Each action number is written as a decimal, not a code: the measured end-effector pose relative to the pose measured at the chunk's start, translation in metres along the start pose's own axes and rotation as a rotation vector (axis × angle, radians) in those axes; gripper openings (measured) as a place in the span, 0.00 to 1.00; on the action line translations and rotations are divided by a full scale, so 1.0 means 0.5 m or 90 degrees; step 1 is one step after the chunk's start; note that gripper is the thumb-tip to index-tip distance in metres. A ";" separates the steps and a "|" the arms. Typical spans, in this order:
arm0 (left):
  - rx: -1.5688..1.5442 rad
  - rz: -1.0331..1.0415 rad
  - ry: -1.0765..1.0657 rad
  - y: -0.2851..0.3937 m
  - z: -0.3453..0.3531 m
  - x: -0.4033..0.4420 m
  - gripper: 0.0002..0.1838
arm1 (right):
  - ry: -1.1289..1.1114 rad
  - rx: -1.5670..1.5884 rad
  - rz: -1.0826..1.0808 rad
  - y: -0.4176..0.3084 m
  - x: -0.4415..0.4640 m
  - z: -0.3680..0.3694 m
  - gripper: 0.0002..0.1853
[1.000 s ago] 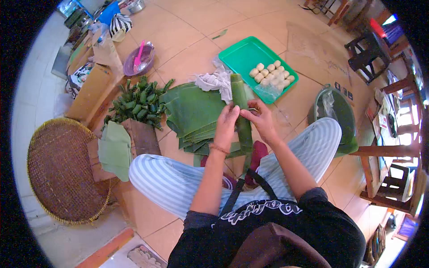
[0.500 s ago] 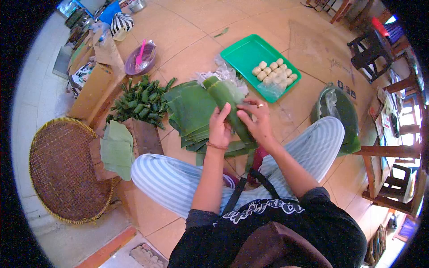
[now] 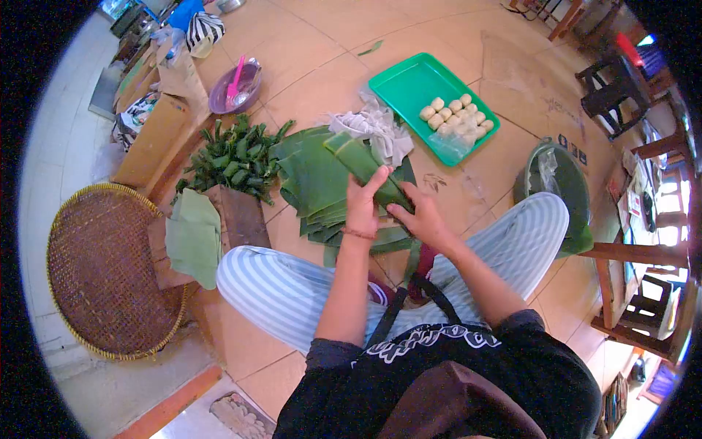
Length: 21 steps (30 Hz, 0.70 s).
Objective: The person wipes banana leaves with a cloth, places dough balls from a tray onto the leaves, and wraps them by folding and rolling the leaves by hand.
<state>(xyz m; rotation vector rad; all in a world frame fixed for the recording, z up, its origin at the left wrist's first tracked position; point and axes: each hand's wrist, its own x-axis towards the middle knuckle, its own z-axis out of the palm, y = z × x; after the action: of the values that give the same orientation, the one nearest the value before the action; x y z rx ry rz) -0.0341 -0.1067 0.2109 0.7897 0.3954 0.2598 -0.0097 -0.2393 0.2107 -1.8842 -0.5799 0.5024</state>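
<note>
Between both hands is a long green banana leaf roll (image 3: pixel 353 155), tilted from upper left to lower right. My left hand (image 3: pixel 364 201) grips its middle from the left, thumb lying on top. On the lower right end, the fingers of my right hand (image 3: pixel 424 219) are closed round the leaf. Whatever is inside the roll is hidden. Under and beside it lies a stack of flat banana leaves (image 3: pixel 311 175) on the floor. A crumpled whitish cloth (image 3: pixel 380 128) sits just beyond the roll.
A green tray (image 3: pixel 398 80) holds several pale dough balls (image 3: pixel 457 113) partly under clear plastic. Green leaf-wrapped parcels (image 3: pixel 238 157) are heaped left of the stack. Further out are a purple bowl (image 3: pixel 248 91) with pink spatula, a woven basket (image 3: pixel 110 271), pale leaf sheets (image 3: pixel 194 238) and a dark green tub (image 3: pixel 567 175).
The leaf has gone from partly open, with clear plastic showing, to a closed, narrower roll. My right hand has moved down and wrapped round its lower end.
</note>
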 end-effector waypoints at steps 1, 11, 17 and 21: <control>-0.060 -0.014 -0.051 0.004 -0.009 0.000 0.19 | -0.065 0.126 0.077 0.003 -0.001 -0.008 0.22; 0.156 0.082 0.091 0.045 0.061 -0.043 0.23 | -0.027 -0.298 -0.029 -0.048 -0.001 -0.010 0.23; -0.081 -0.071 -0.341 0.080 0.016 -0.104 0.31 | -0.435 0.387 0.253 -0.061 -0.073 0.011 0.24; 0.259 0.161 0.145 0.032 0.059 -0.134 0.36 | -0.142 0.055 0.105 -0.090 -0.061 -0.001 0.32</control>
<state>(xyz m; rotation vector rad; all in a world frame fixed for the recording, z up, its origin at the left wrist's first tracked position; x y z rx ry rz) -0.0826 -0.1394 0.2578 1.2180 0.5731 0.5186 -0.0408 -0.2430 0.2549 -1.8137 -0.5412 0.8408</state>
